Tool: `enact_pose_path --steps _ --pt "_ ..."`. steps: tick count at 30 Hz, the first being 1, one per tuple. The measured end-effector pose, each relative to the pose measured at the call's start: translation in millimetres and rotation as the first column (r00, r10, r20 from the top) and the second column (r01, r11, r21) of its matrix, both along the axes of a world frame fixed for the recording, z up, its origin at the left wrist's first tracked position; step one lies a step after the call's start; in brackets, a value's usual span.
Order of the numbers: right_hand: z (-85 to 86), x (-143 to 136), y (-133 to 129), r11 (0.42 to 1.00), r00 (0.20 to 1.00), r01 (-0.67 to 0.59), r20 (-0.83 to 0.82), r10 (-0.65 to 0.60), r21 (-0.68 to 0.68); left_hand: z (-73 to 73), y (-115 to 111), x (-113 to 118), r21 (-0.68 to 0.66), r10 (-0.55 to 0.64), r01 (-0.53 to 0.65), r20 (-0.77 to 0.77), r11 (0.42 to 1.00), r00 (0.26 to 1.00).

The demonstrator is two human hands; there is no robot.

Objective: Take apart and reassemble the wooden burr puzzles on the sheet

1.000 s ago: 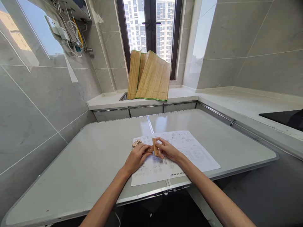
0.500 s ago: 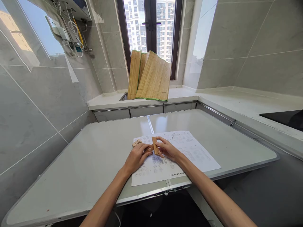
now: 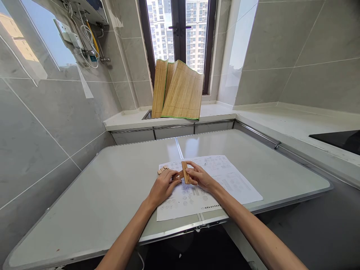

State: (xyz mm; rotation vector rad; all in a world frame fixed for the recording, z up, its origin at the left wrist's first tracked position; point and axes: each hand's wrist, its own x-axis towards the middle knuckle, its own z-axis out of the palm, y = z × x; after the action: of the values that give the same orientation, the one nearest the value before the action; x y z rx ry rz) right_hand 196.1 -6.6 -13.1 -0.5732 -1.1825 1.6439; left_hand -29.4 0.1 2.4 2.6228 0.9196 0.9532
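My right hand (image 3: 200, 176) grips an upright wooden block (image 3: 185, 172), a flat brown bar with a small dark mark near its lower end. My left hand (image 3: 164, 186) is closed on another wooden piece (image 3: 178, 175), whose visible end meets the upright block; the fingers hide most of it. Just beyond the left fingers lie several pale notched wooden pieces (image 3: 162, 170). Under both hands spreads a printed instruction sheet (image 3: 236, 187) covered with small line drawings.
The sheet lies on a pale folding table (image 3: 112, 195) with a metal seam down its middle. Behind it, a folded bamboo mat (image 3: 182, 92) stands on the white counter (image 3: 129, 119) before the window. A black cooktop (image 3: 340, 140) sits at the right.
The upright block and my right fingers have shifted very slightly. My left hand stays almost where it was.
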Motion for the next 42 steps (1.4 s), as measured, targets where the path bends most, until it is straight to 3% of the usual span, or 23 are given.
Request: enact_pose_path --steps 6,19,23,28,34,42 --pt "-1.7 4.8 1.9 0.992 0.997 -0.075 0.010 0.076 -0.097 -4.7 2.3 1.0 0.044 -0.029 0.030 -0.024 0.999 0.999" --pt "-5.7 -0.3 1.6 0.998 0.998 -0.061 0.002 0.061 -0.018 -4.0 5.0 -1.4 0.097 0.013 -0.013 -0.005 0.995 1.000" --pt "-6.1 -0.4 2.5 0.999 0.996 0.032 0.080 -0.033 0.015 -6.1 4.7 -2.7 0.093 0.020 -0.019 -0.018 0.996 1.000" --pt "-7.8 -0.6 6.4 0.996 0.994 0.081 0.078 -0.078 -0.028 -7.5 1.3 -0.5 -0.085 0.015 -0.012 0.037 0.996 0.999" --pt "-6.7 -0.4 5.9 0.999 0.995 0.034 0.094 -0.030 -0.042 -2.5 -1.2 3.4 -0.351 0.061 -0.001 0.158 0.936 0.986" --pt "-9.5 0.9 6.3 0.998 0.992 0.063 0.104 -0.065 0.016 0.7 -0.1 3.7 -0.374 0.082 -0.012 0.172 0.928 0.982"
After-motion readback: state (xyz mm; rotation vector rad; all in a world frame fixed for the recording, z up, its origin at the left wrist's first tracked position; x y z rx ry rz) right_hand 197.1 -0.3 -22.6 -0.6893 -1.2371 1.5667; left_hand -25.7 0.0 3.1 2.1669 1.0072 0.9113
